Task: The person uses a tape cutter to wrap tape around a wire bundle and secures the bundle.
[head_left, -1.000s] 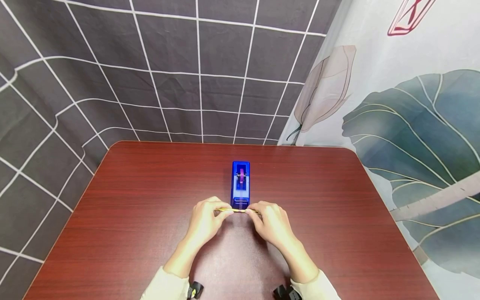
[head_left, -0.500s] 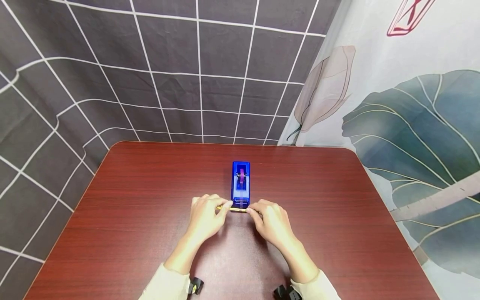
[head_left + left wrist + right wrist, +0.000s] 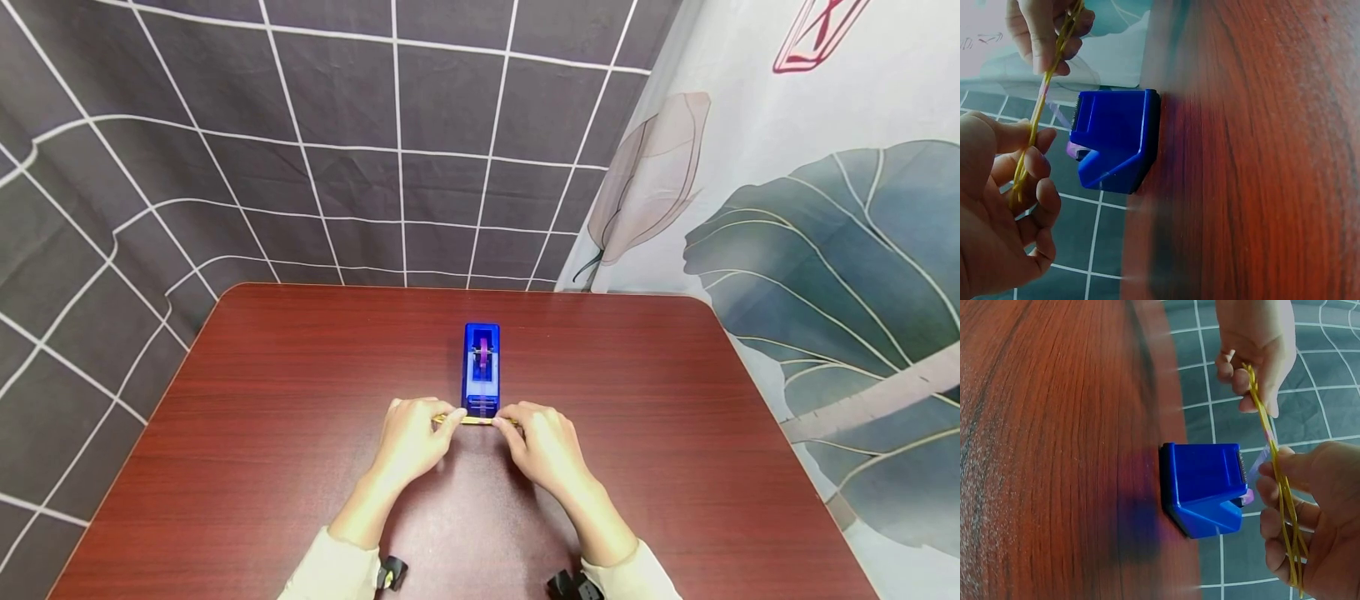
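A blue tape dispenser (image 3: 471,390) stands on the table, its cutter edge facing the person. Right in front of it, my left hand (image 3: 412,433) and right hand (image 3: 546,442) pinch a bundle of thin yellow strands (image 3: 1282,487) between thumb and fingers, one on each side. The bundle is held level, crosswise to the dispenser. A strip of clear, purplish tape (image 3: 1260,464) stretches from the cutter to the bundle's middle, where a pink patch shows between the hands. Loose strand ends lie along the right palm in the right wrist view.
The reddish-brown wooden table (image 3: 300,358) has a rounded far edge. Behind it hangs a dark grey curtain (image 3: 450,100) with white grid lines, and a white leaf-print curtain (image 3: 825,250) hangs at the right. Black wrist cameras (image 3: 392,573) sit at the cuffs.
The left hand shifts slightly at the bundle: its thumb moves up and its fingers lift, then settle again. The right hand and the dispenser stay in place.
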A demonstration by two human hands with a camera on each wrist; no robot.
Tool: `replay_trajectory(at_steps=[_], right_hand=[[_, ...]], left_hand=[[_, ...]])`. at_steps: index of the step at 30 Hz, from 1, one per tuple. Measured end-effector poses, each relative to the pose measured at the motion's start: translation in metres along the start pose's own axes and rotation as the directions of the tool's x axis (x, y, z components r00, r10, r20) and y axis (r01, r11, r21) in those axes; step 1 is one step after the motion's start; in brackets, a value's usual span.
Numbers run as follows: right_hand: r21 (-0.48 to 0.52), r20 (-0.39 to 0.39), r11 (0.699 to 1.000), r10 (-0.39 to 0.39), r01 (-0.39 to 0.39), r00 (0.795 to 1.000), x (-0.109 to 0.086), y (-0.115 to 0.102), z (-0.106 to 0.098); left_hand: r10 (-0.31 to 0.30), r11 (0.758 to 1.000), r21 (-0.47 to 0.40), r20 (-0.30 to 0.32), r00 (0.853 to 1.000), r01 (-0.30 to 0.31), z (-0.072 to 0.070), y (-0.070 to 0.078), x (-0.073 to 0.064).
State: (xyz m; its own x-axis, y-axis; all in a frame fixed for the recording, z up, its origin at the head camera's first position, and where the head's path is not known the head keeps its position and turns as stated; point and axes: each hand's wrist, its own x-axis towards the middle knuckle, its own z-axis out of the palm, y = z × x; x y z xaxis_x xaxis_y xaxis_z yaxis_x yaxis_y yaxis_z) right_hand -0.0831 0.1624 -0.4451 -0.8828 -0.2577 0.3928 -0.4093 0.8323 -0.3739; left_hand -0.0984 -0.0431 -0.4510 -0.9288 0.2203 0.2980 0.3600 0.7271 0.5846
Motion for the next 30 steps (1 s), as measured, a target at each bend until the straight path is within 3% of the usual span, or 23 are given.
replay_trajectory(at_steps=[16, 30], right_hand=[[0.014, -0.027, 0.999, -0.038, 0.039, 0.999, 0.0007, 0.0022, 0.0023], [0.049, -0.043, 0.998, -0.027, 0.029, 0.999, 0.0024, 0.0015, 0.002]], left_hand=[[0.01, 0.999, -0.045, -0.029, 1.0, -0.011, -0.0004, -0.0027, -0.0008], [0.011, 0.998, -0.062, -0.063, 0.998, -0.015, -0.0004, -0.005, -0.0014]])
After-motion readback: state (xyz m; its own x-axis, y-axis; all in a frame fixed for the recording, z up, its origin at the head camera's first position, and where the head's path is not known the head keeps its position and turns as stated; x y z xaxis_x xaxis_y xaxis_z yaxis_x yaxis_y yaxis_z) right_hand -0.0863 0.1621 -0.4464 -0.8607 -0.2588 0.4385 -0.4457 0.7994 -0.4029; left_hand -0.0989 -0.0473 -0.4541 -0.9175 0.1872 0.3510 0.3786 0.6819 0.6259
